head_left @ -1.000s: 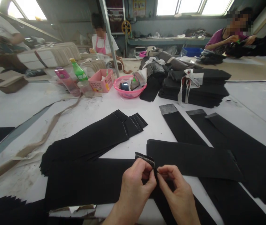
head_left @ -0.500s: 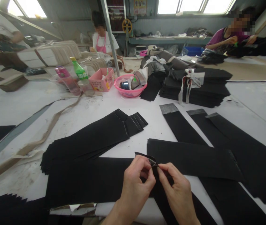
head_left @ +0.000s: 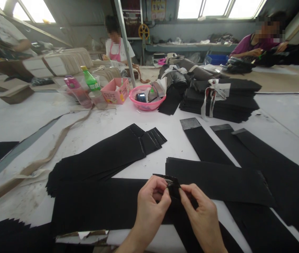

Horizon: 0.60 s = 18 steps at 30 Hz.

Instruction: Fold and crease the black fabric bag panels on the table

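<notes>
Near the bottom centre, my left hand [head_left: 153, 203] pinches the end of a black strip [head_left: 174, 189] between thumb and fingers. My right hand [head_left: 199, 207] grips the same strip just to the right, with its thumb and fingertips pressed together. The strip's end is folded and shows a greyish patch; its lower part hangs down between and under my hands. A wide black piece [head_left: 99, 203] lies flat to the left of my hands, and a black stack [head_left: 218, 177] lies to the right.
Fanned black pieces [head_left: 107, 151] lie on the white table [head_left: 128, 117]. More long black strips [head_left: 278, 175] are at the right. Farther back are a pink basin [head_left: 146, 105], a pink box [head_left: 116, 92], bottles, and a tied black bundle [head_left: 220, 98]. Three people are beyond.
My hands have moved slightly apart at the fingertips, and more of the strip's folded black end shows between them. The camera view has shifted slightly.
</notes>
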### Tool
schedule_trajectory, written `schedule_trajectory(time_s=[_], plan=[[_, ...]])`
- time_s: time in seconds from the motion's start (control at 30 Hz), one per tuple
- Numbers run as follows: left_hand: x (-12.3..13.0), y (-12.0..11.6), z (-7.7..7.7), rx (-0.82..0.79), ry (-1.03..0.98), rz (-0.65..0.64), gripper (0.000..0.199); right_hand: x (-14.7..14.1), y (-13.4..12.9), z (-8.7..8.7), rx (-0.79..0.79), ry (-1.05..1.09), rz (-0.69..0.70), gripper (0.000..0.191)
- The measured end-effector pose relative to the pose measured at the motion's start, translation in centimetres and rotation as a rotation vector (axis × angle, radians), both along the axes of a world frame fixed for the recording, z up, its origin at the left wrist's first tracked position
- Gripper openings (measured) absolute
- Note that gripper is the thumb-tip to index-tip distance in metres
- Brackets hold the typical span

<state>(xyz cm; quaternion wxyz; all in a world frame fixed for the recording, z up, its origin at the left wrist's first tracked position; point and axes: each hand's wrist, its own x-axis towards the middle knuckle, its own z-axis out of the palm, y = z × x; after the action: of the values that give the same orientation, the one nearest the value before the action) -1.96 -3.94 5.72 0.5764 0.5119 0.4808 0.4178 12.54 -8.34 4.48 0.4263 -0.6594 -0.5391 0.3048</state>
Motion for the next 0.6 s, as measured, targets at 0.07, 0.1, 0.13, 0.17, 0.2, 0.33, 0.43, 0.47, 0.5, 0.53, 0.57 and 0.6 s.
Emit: schedule_trajectory(time_s=[0.07,0.1,0.13,0.17,0.2,0.33,0.43,0.47,0.5,0.53,0.57,0.6], plan=[[0.11,-0.07,-0.25,-0.04,-0.044,0.012,0.015,0.08,0.03,-0.01,0.003,0.001,0.005,0.012],[0.18,-0.12,-0.34,-0.054,-0.06,0.02,0.015,0.1,0.06,0.0,0.007,0.001,0.009,0.012],[0.25,-0.18,-0.41,-0.061,-0.072,0.027,0.015,0.12,0.1,0.02,0.011,0.001,0.013,0.012],[0.3,-0.24,-0.47,-0.065,-0.081,0.031,0.015,0.15,0.14,0.04,0.013,0.0,0.016,0.012],[0.34,-0.31,-0.52,-0.066,-0.087,0.033,0.015,0.17,0.16,0.06,0.016,-0.001,0.019,0.012],[0.29,-0.49,-0.63,-0.054,-0.115,0.066,0.015,0.33,0.04,0.08,0.021,-0.009,-0.002,0.013],[0.2,-0.55,-0.67,-0.069,-0.15,0.092,0.016,0.46,-0.15,0.07,-0.001,-0.003,-0.029,0.016],[0.2,-0.58,-0.69,-0.078,-0.164,0.099,0.016,0.51,-0.19,0.07,-0.012,0.002,-0.035,0.017],[0.23,-0.62,-0.7,-0.085,-0.179,0.106,0.016,0.55,-0.21,0.07,-0.024,0.009,-0.04,0.018],[0.26,-0.67,-0.72,-0.091,-0.195,0.116,0.016,0.6,-0.22,0.07,-0.038,0.02,-0.049,0.02],[0.31,-0.73,-0.74,-0.096,-0.209,0.125,0.017,0.64,-0.22,0.06,-0.057,0.036,-0.062,0.021],[0.37,-0.8,-0.76,-0.099,-0.222,0.133,0.017,0.7,-0.22,0.03,-0.079,0.06,-0.079,0.022]])
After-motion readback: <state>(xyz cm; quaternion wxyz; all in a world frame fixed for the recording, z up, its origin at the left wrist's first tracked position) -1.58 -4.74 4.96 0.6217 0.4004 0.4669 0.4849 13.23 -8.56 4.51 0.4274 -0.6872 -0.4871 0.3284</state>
